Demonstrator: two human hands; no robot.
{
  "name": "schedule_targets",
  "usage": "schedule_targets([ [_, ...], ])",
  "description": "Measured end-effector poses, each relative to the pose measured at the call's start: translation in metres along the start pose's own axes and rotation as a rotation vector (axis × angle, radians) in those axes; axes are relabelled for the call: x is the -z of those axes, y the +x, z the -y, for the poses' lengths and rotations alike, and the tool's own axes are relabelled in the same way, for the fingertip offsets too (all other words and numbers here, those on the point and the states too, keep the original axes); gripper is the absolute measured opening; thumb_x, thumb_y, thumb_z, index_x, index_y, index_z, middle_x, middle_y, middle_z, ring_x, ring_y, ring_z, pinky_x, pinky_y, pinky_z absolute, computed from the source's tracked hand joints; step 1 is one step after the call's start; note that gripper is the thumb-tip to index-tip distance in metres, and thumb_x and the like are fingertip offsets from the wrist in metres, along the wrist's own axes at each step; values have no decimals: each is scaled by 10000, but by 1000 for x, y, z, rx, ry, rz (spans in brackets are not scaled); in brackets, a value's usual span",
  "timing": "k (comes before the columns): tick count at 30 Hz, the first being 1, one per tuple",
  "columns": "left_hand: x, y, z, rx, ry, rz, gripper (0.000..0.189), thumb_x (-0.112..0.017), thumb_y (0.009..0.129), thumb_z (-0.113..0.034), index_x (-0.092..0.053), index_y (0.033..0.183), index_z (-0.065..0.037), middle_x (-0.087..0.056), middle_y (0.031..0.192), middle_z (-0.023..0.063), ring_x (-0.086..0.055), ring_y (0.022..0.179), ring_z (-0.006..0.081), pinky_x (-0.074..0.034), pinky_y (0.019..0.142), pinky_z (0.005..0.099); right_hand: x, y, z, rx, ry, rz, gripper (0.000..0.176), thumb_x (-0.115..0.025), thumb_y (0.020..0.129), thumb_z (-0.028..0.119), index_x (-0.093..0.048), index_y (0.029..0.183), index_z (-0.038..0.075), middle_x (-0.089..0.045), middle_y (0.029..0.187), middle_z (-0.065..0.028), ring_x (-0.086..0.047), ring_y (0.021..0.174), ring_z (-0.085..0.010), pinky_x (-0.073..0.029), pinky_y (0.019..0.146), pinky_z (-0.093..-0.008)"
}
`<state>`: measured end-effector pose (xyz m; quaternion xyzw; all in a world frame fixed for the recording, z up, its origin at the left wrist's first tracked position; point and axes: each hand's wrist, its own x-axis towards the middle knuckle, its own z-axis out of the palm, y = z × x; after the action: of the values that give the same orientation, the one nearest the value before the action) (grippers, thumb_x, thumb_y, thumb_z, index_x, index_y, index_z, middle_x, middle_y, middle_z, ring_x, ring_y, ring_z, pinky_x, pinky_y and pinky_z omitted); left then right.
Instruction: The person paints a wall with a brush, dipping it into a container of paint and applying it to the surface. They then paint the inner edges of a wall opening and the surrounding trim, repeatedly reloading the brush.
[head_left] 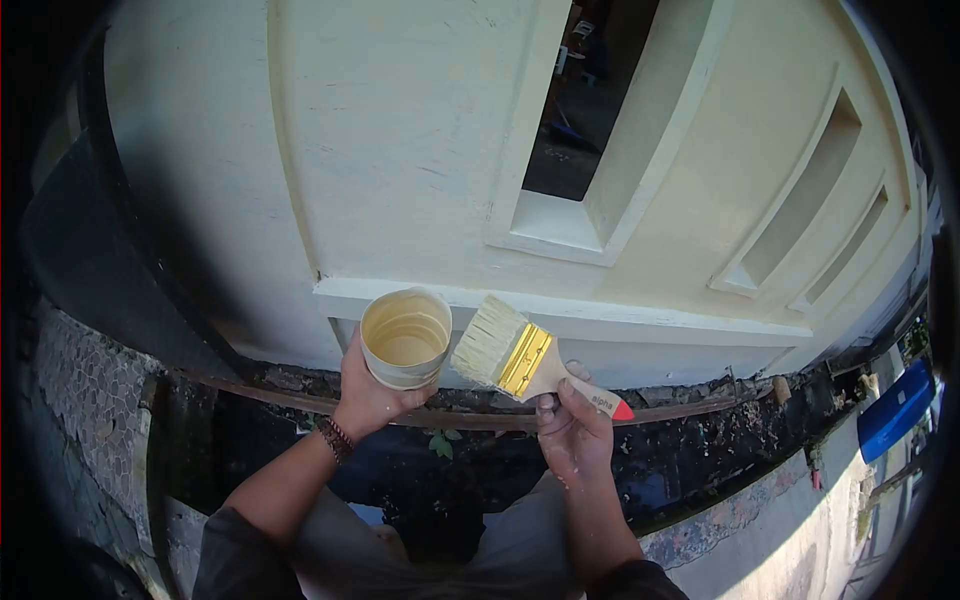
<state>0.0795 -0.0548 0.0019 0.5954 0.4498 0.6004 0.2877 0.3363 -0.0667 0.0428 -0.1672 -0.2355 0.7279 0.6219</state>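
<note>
My left hand [368, 395] grips a small round cup [405, 338] of cream paint, held upright just below the wall's ledge. My right hand [575, 428] holds a wide paintbrush [520, 357] by its wooden handle with a red tip. The brush has a gold ferrule and pale bristles wet with cream paint, pointing left toward the cup's rim, close to it but apart. A beaded bracelet is on my left wrist.
A cream-painted wall [400, 150] with a ledge [600, 315] and recessed slots [800, 200] fills the view ahead. A dark drain channel [700, 440] with debris runs along its base. A stone-paved strip [90, 390] lies left, a blue object [895, 408] at right.
</note>
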Motion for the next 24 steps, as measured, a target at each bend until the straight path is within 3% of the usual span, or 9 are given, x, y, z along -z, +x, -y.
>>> schedule_targets([
  [3, 8, -2, -2, -4, 163, -1, 903, -928, 576, -148, -425, 1317, -30, -604, 1210, 102, -597, 1145, 209, -481, 999, 358, -52, 17, 18, 65, -284, 101, 307, -635, 916, 0, -525, 1202, -11, -653, 883, -139, -669, 705, -196, -563, 579, -290],
  [4, 10, -4, 1, 44, 168, -28, 903, -928, 576, -148, -425, 1317, -30, -604, 1210, 102, -597, 1145, 209, -481, 999, 358, -66, 27, 26, 134, -408, 236, 305, -648, 911, 9, -538, 1194, -22, -654, 868, -140, -665, 684, -192, -559, 570, -292],
  [7, 18, -2, 3, -67, 187, -82, 928, -941, 592, -208, -436, 1349, -21, -595, 1256, 100, -589, 1167, 207, -459, 1029, 352, -107, 59, 41, 267, -609, 544, 302, -688, 893, 35, -576, 1158, -57, -651, 850, -142, -651, 649, -182, -542, 542, -288],
  [10, 25, 1, 2, -40, 245, -65, 924, -927, 587, -199, -439, 1356, -43, -601, 1232, 97, -591, 1155, 193, -461, 1021, 345, -131, 73, 33, 394, -747, 573, 323, -722, 886, 89, -592, 1142, -56, -645, 883, -139, -636, 636, -187, -531, 529, -294],
  [17, 34, 0, -6, -16, 227, -92, 888, -926, 581, -187, -460, 1322, -38, -607, 1218, 106, -592, 1151, 195, -462, 1021, 348, -114, 89, 13, 407, -821, 714, 275, -752, 855, 58, -630, 1077, -47, -648, 941, -142, -656, 687, -175, -556, 553, -281],
  [24, 37, 2, 0, -12, 248, -93, 896, -933, 573, -183, -463, 1319, -26, -608, 1212, 107, -594, 1148, 201, -462, 1025, 356, -113, 89, 5, 264, -918, 681, 246, -781, 829, 51, -661, 1032, -19, -670, 879, -99, -646, 703, -134, -538, 566, -240],
])
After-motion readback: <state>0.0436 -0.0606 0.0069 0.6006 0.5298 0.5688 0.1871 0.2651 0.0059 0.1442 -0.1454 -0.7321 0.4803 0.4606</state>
